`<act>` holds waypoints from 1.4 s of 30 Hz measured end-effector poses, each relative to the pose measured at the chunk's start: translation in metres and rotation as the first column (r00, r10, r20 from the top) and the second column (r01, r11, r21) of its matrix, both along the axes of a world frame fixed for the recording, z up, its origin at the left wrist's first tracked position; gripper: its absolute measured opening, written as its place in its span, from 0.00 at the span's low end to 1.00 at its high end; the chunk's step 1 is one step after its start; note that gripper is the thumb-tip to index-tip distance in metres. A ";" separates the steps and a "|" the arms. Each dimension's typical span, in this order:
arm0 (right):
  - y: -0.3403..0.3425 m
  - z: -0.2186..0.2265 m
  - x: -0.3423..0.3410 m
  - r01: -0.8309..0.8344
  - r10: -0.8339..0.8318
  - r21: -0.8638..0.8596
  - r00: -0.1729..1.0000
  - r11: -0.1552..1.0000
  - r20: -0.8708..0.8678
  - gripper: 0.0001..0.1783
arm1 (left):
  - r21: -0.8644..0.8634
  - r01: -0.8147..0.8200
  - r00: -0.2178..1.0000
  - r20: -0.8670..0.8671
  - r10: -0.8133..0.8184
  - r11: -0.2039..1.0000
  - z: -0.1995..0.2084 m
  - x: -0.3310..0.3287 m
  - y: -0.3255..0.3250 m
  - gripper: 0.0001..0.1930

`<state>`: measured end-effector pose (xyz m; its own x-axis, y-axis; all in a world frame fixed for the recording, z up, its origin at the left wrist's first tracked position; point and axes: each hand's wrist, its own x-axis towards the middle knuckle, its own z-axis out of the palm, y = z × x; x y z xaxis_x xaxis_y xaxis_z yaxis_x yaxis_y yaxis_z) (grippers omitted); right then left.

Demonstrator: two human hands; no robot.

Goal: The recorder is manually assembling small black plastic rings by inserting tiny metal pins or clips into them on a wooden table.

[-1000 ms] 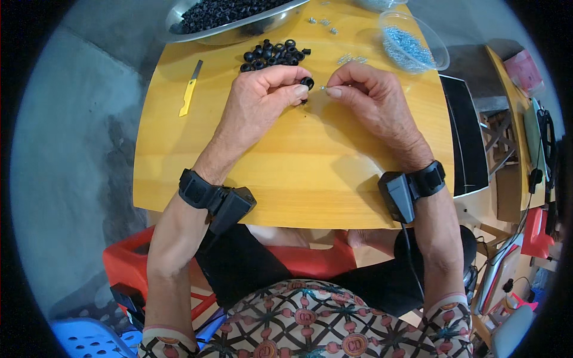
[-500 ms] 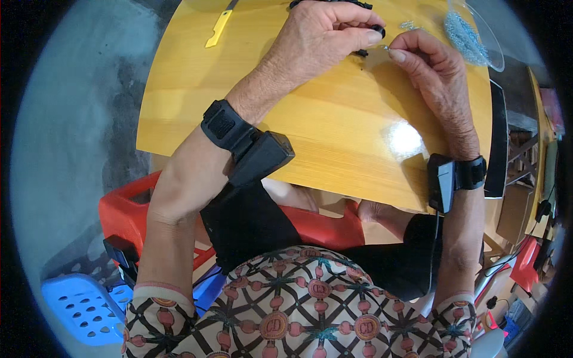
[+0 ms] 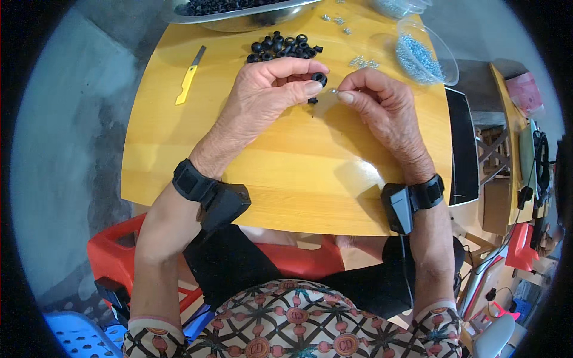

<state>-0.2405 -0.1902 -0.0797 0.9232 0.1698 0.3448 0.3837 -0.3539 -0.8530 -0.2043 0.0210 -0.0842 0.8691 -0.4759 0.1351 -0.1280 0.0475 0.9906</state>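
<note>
Between the thumb and fingers of my left hand (image 3: 262,89) is a small round black rubber part (image 3: 320,78) with a hole in its face. My right hand (image 3: 385,107) pinches a tiny shiny metal piece (image 3: 333,91), too small to name surely, just right of the black part and apart from it. A pile of similar black rubber parts (image 3: 280,48) lies beyond my left hand. Another small black piece (image 3: 313,101) rests on the table below my left fingertips. Loose silvery metal pieces (image 3: 363,62) are scattered beyond my right hand.
A clear plastic tub (image 3: 419,58) of small metal pieces stands at the table's far right, another tub (image 3: 399,7) behind it. A metal basin (image 3: 245,14) of black parts sits at the far edge. A yellow-handled knife (image 3: 187,83) lies left on the yellow table (image 3: 286,173).
The view has shifted, bringing the pile of black parts, the basin and the second tub into sight. Both hands keep their holds, with the metal piece still close to the black part.
</note>
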 end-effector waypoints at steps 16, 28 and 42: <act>0.002 0.008 -0.002 0.016 -0.011 -0.064 0.997 0.998 0.076 0.05 | 0.053 0.037 0.999 -0.026 -0.036 0.998 0.006 0.000 0.002 0.14; 0.005 0.012 -0.004 0.050 -0.031 -0.115 0.987 0.992 0.161 0.05 | -0.012 0.073 0.995 -0.074 -0.073 0.997 0.004 -0.002 0.000 0.13; 0.015 0.006 -0.005 0.013 -0.023 0.108 0.996 0.994 0.091 0.06 | -0.207 0.079 0.943 -0.303 -0.140 0.975 0.008 -0.008 -0.006 0.16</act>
